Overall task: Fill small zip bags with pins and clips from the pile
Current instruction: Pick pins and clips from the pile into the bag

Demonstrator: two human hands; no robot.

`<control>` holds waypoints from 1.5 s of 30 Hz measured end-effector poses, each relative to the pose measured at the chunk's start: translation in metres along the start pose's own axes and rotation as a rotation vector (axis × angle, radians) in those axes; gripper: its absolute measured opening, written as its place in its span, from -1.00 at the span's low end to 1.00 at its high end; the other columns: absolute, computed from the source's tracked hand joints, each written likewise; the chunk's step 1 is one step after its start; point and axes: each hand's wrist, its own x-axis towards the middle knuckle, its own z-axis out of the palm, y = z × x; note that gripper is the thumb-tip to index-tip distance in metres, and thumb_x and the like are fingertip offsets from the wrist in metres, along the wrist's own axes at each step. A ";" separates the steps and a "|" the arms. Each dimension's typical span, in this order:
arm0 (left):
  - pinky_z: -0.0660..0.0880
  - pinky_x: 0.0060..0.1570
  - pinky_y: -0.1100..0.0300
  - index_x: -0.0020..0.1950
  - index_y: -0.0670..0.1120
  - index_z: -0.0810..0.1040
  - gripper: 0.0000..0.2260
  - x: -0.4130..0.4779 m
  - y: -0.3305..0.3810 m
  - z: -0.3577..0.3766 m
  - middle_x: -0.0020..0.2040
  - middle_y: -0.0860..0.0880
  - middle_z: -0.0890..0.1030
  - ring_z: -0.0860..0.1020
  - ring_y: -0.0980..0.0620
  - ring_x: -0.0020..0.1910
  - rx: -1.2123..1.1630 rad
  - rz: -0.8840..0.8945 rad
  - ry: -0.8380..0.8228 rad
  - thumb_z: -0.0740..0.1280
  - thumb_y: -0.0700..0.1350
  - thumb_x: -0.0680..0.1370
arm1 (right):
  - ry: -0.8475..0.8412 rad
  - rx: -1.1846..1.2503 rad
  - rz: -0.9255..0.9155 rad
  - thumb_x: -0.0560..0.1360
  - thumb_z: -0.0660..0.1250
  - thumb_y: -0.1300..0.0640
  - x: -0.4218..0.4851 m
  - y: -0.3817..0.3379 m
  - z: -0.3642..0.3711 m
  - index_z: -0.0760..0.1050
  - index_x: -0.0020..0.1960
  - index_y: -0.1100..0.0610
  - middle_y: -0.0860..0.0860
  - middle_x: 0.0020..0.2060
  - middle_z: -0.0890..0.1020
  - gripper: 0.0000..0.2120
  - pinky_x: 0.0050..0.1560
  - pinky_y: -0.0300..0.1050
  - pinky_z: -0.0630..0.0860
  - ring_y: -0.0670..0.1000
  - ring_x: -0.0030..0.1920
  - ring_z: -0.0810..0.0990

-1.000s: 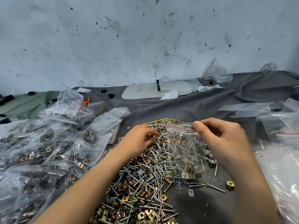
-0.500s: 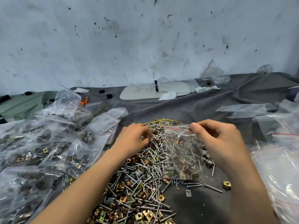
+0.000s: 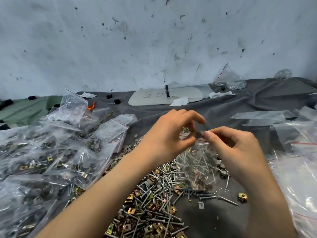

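Note:
A small clear zip bag (image 3: pixel 197 162), partly filled with pins and brass clips, hangs over the pile (image 3: pixel 151 200) of screws, pins and clips on the grey cloth. My right hand (image 3: pixel 238 152) pinches the bag's top edge on the right. My left hand (image 3: pixel 168 134) is raised at the bag's mouth, where its thumb and fingertips pinch a small grey round piece (image 3: pixel 199 134). The bag's opening is mostly hidden behind my fingers.
Several filled zip bags (image 3: pixel 51 152) are heaped on the left. Empty clear bags (image 3: pixel 300 152) lie on the right. A white flat board (image 3: pixel 154 98) and another bag (image 3: pixel 226 79) sit at the back by the stained wall.
My left hand has lifted off the pile and come up to the bag's mouth with a small piece. My right hand and the bag have stayed about where they were.

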 end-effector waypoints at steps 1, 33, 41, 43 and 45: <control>0.41 0.03 0.15 0.17 -0.06 0.57 -0.72 -0.001 -0.001 0.001 -0.13 0.07 0.60 0.53 0.04 -0.04 -0.011 -0.017 0.004 0.41 -0.25 0.48 | -0.002 -0.001 0.002 0.44 0.38 -0.03 0.000 0.000 0.000 0.59 -0.31 -0.14 -0.15 -0.43 0.63 -0.85 -0.39 -0.40 0.39 -0.20 -0.41 0.54; 0.50 -0.10 0.32 -0.15 0.07 0.59 -0.93 -0.001 -0.051 0.002 -0.21 0.18 0.64 0.60 0.22 -0.14 -0.253 -0.376 0.193 0.44 -0.05 0.51 | -0.019 -0.063 0.023 0.45 0.37 -0.02 0.001 -0.001 0.003 0.60 -0.28 -0.07 -0.21 -0.39 0.62 -0.86 -0.37 -0.48 0.37 -0.23 -0.33 0.55; 0.51 0.14 0.05 -0.12 -0.03 0.65 -0.96 0.007 -0.010 -0.002 0.02 0.00 0.63 0.59 0.11 0.04 -0.239 -0.317 -0.120 0.45 -0.08 0.50 | 0.027 -0.047 -0.002 0.45 0.33 -0.10 0.001 -0.002 0.003 0.59 -0.30 -0.09 -0.13 -0.39 0.63 -0.81 -0.34 -0.30 0.41 -0.14 -0.33 0.57; 0.50 0.13 0.08 -0.07 -0.05 0.67 -0.91 0.005 -0.011 0.000 0.02 0.01 0.63 0.59 0.11 0.02 -0.245 -0.318 -0.129 0.42 -0.05 0.52 | 0.029 -0.050 0.001 0.43 0.33 -0.11 0.001 -0.002 0.003 0.59 -0.30 -0.10 -0.15 -0.38 0.63 -0.82 -0.34 -0.32 0.42 -0.15 -0.32 0.58; 0.51 0.08 0.16 -0.04 -0.05 0.68 -0.88 0.005 -0.015 0.000 -0.01 0.05 0.64 0.60 0.15 -0.01 -0.240 -0.312 -0.074 0.39 -0.03 0.54 | 0.027 -0.054 0.007 0.43 0.34 -0.10 0.001 -0.001 0.003 0.60 -0.29 -0.09 -0.18 -0.39 0.63 -0.83 -0.36 -0.37 0.42 -0.18 -0.32 0.57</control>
